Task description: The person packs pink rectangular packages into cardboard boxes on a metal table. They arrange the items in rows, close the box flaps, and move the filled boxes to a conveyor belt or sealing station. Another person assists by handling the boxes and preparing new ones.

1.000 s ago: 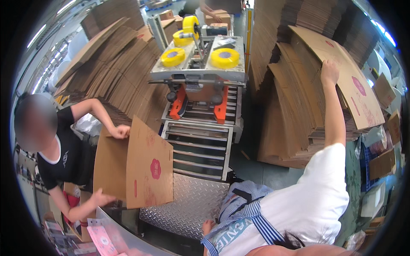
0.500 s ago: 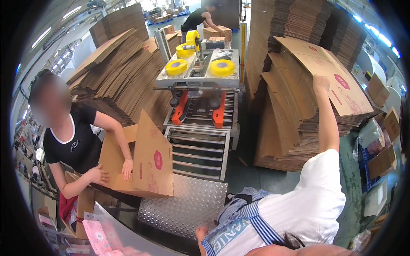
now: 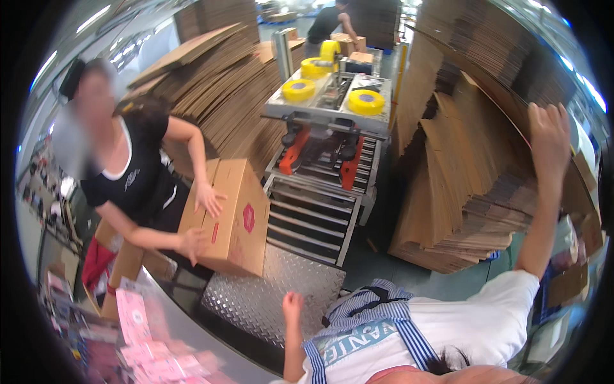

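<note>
My right hand (image 3: 549,134) is raised at the far right with its fingers closed over the edge of a flattened carton (image 3: 489,83), which is tilted up and seen nearly edge-on. Below it leans a stack of more flattened cartons (image 3: 441,179). My left hand (image 3: 292,304) hovers over the metal tread plate (image 3: 307,275), curled shut, nothing visible in it. Across from me, a co-worker in a black shirt presses both hands on the top flaps of a brown carton (image 3: 240,224) with a red mark, resting on the plate's far-left part.
Beyond the plate, a roller conveyor (image 3: 310,217) leads to a carton taping machine (image 3: 332,96) carrying yellow tape rolls (image 3: 366,102). Tall carton stacks (image 3: 224,96) flank it. Pink packages (image 3: 153,352) lie at lower left. Another person handles a box at the back.
My right hand has lifted the flattened carton's edge up and rightward, tilting it. My left hand has risen slightly. The co-worker's carton has turned and its top flaps are now folded down.
</note>
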Action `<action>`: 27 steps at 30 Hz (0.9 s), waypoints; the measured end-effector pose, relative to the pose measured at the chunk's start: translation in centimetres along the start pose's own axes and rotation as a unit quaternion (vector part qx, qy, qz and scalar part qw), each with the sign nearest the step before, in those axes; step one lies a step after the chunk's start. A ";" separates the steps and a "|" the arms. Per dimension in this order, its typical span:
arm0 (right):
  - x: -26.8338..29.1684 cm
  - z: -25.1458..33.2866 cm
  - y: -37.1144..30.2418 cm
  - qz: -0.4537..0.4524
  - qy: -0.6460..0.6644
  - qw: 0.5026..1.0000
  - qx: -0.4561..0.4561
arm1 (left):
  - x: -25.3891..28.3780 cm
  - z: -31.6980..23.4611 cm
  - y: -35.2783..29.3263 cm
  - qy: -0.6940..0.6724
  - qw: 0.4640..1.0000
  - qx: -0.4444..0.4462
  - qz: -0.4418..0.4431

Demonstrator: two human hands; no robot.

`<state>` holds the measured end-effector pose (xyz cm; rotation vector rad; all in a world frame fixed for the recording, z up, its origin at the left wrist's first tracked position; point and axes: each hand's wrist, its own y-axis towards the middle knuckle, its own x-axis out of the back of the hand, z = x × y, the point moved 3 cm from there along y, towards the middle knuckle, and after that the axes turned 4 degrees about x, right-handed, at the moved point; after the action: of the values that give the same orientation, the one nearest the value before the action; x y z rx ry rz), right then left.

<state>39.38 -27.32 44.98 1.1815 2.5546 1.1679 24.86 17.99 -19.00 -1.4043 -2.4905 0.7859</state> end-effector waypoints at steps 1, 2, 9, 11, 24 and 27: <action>1.7 -0.4 0.1 -0.028 0.006 0.999 0.042 | -2.4 -2.7 0.1 0.033 0.997 -0.069 0.002; 3.8 -0.5 -0.4 -0.016 0.025 0.998 0.052 | -5.0 -5.3 -0.1 0.050 0.989 -0.139 0.013; 6.2 4.4 -2.2 -0.013 0.211 0.933 0.293 | -15.6 -25.5 -11.3 0.269 0.838 -0.475 -0.009; 8.6 10.2 0.5 -0.019 0.384 0.846 0.370 | -13.4 -26.4 -13.5 0.368 0.783 -0.483 -0.134; 9.5 41.3 -2.2 -0.101 0.703 0.475 0.520 | 1.2 -20.7 -22.6 0.566 0.712 -0.188 -0.371; 13.2 45.9 -7.1 -0.110 0.692 0.528 0.480 | 0.7 -21.3 -20.4 0.566 0.650 -0.223 -0.456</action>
<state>43.08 6.61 10.81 -0.8518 4.5919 0.4110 17.76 17.74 9.67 -0.2233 -1.8205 -0.7628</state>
